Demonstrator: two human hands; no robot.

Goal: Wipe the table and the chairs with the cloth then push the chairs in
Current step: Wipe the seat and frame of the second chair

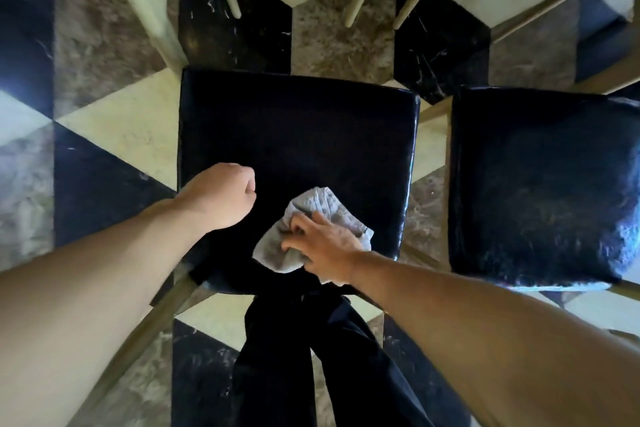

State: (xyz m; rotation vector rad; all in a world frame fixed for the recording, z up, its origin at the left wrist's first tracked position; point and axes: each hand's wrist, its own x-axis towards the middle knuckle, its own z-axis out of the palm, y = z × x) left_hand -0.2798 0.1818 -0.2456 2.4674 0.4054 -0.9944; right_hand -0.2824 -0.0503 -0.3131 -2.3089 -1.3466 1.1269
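right hand (325,246) fingers curl on the grey cloth (311,229), low centre of the frame, on the black chair seat (298,128). left hand (221,196) is fisted, empty. best to press flat, sweeping overlapping strokes to the edges.

Dim overall; glare on right chair seat (623,232) & floor (20,94) at left; wide-angle edge warp.

Right hand (323,246) presses cloth (311,218) on chair seat (294,128).
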